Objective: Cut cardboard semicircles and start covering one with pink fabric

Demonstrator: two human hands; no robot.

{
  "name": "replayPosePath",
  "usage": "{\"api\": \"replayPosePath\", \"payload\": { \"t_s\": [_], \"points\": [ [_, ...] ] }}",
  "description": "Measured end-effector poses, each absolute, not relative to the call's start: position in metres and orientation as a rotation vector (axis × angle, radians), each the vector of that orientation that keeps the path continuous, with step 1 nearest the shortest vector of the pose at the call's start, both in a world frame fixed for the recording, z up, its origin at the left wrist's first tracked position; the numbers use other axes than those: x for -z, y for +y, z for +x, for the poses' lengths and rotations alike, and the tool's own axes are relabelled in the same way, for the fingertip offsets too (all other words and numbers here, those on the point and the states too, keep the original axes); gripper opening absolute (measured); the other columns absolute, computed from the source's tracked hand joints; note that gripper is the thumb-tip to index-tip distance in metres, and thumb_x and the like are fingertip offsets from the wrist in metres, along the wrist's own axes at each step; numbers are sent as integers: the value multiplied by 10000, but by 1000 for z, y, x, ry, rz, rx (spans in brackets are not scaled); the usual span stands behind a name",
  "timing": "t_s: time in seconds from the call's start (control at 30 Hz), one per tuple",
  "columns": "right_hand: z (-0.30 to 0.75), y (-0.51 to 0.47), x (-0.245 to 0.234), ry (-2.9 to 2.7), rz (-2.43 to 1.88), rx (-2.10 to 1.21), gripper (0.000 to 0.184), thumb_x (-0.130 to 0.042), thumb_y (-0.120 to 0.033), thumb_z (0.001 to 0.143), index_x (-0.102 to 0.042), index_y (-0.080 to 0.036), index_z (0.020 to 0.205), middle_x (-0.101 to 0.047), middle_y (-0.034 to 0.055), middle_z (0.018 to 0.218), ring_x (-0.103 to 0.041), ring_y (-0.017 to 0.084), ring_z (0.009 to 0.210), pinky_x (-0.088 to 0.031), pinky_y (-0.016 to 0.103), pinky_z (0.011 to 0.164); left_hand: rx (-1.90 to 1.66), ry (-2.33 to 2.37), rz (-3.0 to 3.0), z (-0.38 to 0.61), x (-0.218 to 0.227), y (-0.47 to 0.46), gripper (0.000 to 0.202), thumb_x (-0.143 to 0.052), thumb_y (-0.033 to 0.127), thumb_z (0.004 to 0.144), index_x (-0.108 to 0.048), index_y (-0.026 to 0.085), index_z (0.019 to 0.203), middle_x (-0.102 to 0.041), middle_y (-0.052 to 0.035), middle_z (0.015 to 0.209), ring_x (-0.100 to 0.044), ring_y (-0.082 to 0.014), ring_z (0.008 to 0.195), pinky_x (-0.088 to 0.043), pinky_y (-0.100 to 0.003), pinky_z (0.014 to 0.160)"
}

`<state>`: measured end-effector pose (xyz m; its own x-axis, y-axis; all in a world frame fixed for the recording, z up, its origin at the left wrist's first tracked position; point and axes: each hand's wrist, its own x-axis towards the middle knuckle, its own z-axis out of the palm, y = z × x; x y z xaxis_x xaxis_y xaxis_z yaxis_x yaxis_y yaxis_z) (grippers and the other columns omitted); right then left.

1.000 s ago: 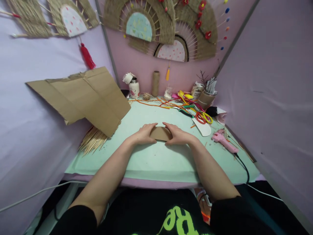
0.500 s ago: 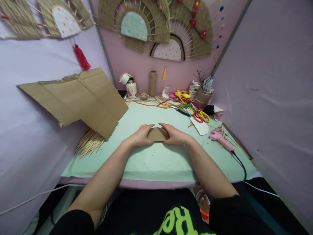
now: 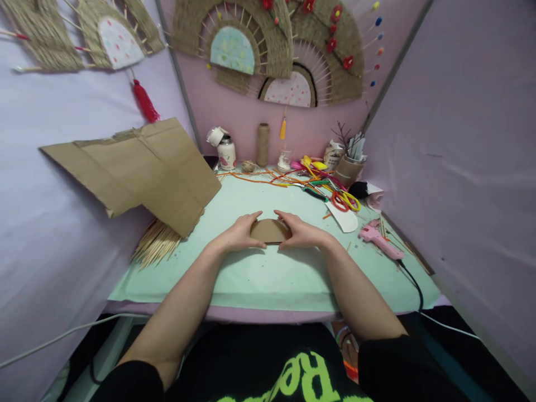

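Note:
A brown cardboard half-circle (image 3: 270, 231) is held level, low over the middle of the green table, its straight edge toward me. It may be more than one layer thick; I cannot tell. Around its left end curls my left hand (image 3: 243, 233), with the thumb at the near edge and the fingers at the far side. My right hand (image 3: 299, 231) grips the opposite end in the same way. Part of each end is hidden by the hands.
A big folded cardboard sheet (image 3: 146, 167) leans at the left over a bundle of thin sticks (image 3: 157, 243). Scissors (image 3: 345, 201), pliers (image 3: 316, 194) and coloured strands lie at the back right. A pink glue gun (image 3: 382, 240) rests at the right, its cord trailing off the edge.
The fingertips of my two hands have spread slightly farther apart along the curved edge, and a little more cardboard shows. The view has shifted slightly.

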<state>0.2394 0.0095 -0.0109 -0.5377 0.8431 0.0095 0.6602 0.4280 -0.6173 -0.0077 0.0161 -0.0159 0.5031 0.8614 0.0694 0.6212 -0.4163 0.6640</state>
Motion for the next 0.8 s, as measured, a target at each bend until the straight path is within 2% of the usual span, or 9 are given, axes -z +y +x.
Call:
{"api": "replayPosePath", "payload": {
  "t_s": [0.1, 0.17, 0.23, 0.33, 0.5, 0.57, 0.63, 0.73, 0.8],
  "points": [
    [242, 11, 9, -2335, -1400, -776, 921, -781, -431, 689, -360, -144, 1456, -490, 193, 1337, -507, 309, 1198, -420, 447, 1002, -578, 1305, 2050, -8, 12, 18, 737, -689, 440, 727, -471, 163, 1374, -614, -151, 1201, -611, -278, 1026, -479, -387, 862],
    [242, 11, 7, -2364, -1508, -766, 729, -758, -414, 715, -502, -113, 1328, -561, 173, 1189, -545, 298, 1103, -442, 426, 948, -556, 1365, 2053, -5, 12, 20, 685, -716, 381, 686, -531, 159, 1308, -648, -129, 1103, -624, -276, 972, -478, -382, 844],
    [240, 12, 6, -2400, -1550, -780, 591, -768, -370, 696, -580, -119, 1197, -579, 136, 1085, -561, 270, 1011, -457, 390, 885, -525, 1387, 2064, -2, 14, 21, 730, -775, 328, 596, -558, 147, 1269, -651, -123, 1068, -622, -286, 951, -477, -382, 832],
    [235, 12, 8, -2343, -1506, -791, 522, -784, -322, 641, -576, -156, 1090, -569, 80, 1028, -547, 227, 934, -457, 338, 814, -535, 1375, 2021, 1, 16, 21, 634, -790, 280, 537, -618, 149, 1133, -645, -99, 1009, -615, -279, 913, -485, -368, 783],
    [221, 10, 15, -2110, -1491, -643, 332, -645, -252, 692, -504, -188, 986, -561, 67, 1009, -518, 233, 949, -439, 341, 809, -787, 1320, 2027, 5, 15, 22, 264, -655, 199, 628, -609, 196, 888, -623, -30, 930, -581, -226, 910, -469, -335, 795],
    [216, 10, 19, -2047, -1482, -681, 351, -598, -220, 702, -491, -188, 1034, -580, 68, 1014, -536, 231, 939, -442, 353, 820, -836, 1291, 2008, 7, 14, 22, 232, -604, 160, 648, -589, 199, 877, -626, -10, 890, -579, -207, 877, -459, -323, 790],
    [213, 10, 23, -1987, -1455, -720, 483, -620, -230, 686, -468, -182, 1142, -584, 86, 1086, -549, 242, 988, -448, 374, 866, -855, 1293, 1965, 9, 14, 23, 249, -600, 151, 652, -580, 197, 896, -631, 0, 871, -581, -200, 852, -453, -317, 777],
    [210, 10, 28, -1909, -1378, -702, 723, -650, -253, 672, -363, -179, 1332, -514, 136, 1273, -497, 275, 1174, -411, 421, 999, -896, 1320, 1898, 11, 14, 22, 287, -648, 183, 642, -571, 194, 918, -628, 7, 873, -583, -196, 839, -449, -309, 754],
    [207, 8, 31, -1899, -1343, -726, 785, -625, -251, 692, -295, -178, 1401, -444, 161, 1368, -435, 287, 1273, -365, 443, 1068, -918, 1320, 1857, 11, 14, 22, 283, -672, 213, 642, -565, 194, 904, -623, 14, 854, -584, -191, 820, -448, -300, 731]
  ]
}}
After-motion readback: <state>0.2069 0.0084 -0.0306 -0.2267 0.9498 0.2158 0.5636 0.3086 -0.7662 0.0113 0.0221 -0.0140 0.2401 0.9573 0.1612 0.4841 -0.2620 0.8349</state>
